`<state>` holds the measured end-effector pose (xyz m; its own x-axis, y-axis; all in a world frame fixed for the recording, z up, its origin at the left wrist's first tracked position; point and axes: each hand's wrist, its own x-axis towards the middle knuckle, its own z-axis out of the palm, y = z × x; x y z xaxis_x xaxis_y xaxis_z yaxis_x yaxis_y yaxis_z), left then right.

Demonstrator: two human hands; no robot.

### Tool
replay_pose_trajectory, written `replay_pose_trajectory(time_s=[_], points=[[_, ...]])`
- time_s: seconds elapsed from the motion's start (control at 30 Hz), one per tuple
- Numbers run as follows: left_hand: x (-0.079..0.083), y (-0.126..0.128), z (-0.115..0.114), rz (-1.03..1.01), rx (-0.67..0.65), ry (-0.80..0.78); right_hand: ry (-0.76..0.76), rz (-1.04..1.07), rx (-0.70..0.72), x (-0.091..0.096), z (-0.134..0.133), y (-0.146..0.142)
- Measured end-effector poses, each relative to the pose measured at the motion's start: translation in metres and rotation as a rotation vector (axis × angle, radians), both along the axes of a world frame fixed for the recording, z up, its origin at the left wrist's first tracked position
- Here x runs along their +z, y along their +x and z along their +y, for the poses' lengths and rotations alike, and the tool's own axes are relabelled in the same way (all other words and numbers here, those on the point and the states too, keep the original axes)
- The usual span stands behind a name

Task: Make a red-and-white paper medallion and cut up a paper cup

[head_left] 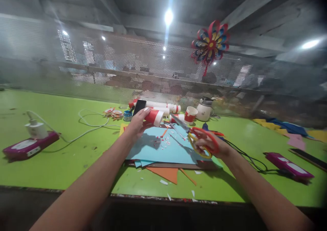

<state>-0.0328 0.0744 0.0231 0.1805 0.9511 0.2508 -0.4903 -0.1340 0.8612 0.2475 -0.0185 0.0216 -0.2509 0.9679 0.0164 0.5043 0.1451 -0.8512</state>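
My left hand (139, 123) grips a red and white paper cup (154, 117) lying on its side in the air. In my right hand (208, 141) is a pair of scissors (189, 130) with red and yellow handles, my fingers through the loops. The blades point up and left toward the cup, apart from one another. Below both hands lie light blue paper sheets (150, 151) strewn with small red and white scraps (165, 142). An orange paper piece (163, 173) pokes out from under the stack at the front.
Behind my hands stand another paper cup (191, 115), a white kettle-like jug (204, 109), white tubes (163, 106), a phone (139, 107) and a blue jar (127, 115). Purple power strips (32, 145) with cables flank the green table (84, 169). A paper flower (211, 44) hangs above.
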Motion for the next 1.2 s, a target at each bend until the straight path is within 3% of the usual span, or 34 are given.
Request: replay_pose_trajectory(time_s=[0.17, 0.27, 0.4, 0.53, 0.67, 1.2], points=[[0.002, -0.003, 0.004, -0.026, 0.075, 0.024, 0.036, 0.361, 0.254, 0.013, -0.001, -0.012], [0.005, -0.006, 0.006, -0.057, 0.166, 0.046, 0.012, 0.413, 0.365, 0.012, 0.004, -0.019], [0.005, -0.011, 0.009, -0.088, 0.252, 0.099, -0.029, 0.202, 0.247, 0.004, 0.006, -0.025], [0.002, -0.007, 0.007, -0.056, 0.227, 0.135, 0.124, -0.114, 0.206, -0.002, 0.002, -0.028], [-0.001, 0.001, 0.004, -0.002, 0.186, 0.134, 0.204, -0.243, 0.179, -0.004, -0.005, -0.031], [-0.005, 0.012, -0.002, 0.044, 0.078, 0.175, 0.271, -0.281, 0.179, -0.01, -0.011, -0.029]])
